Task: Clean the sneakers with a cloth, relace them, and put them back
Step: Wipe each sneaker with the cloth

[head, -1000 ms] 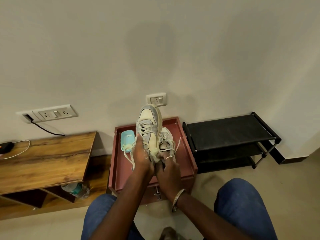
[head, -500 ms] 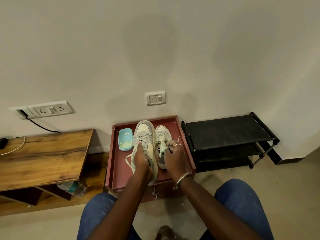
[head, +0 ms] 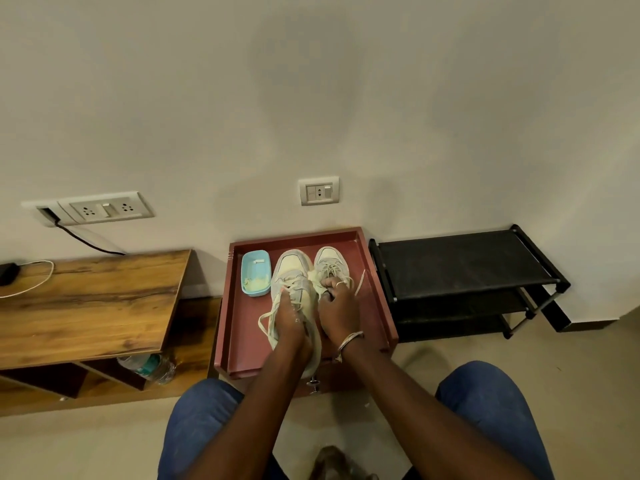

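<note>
A wooden tabletop [head: 86, 299] stands at the left and a black shoe rack [head: 460, 268] at the right. Between them is a red tray [head: 249, 323] that carries both sneakers, side by side with toes toward the wall. The left sneaker [head: 292, 268] lies under the left hand [head: 291, 323], whose grip is curled over its laced top, with loose laces [head: 265, 320] trailing onto the tray. The right hand [head: 337, 310] rests on the right sneaker [head: 327, 256], its grip pinching a pale cloth [head: 314, 279] between the shoes. A blue dish [head: 255, 273] sits just beside the left sneaker.
</note>
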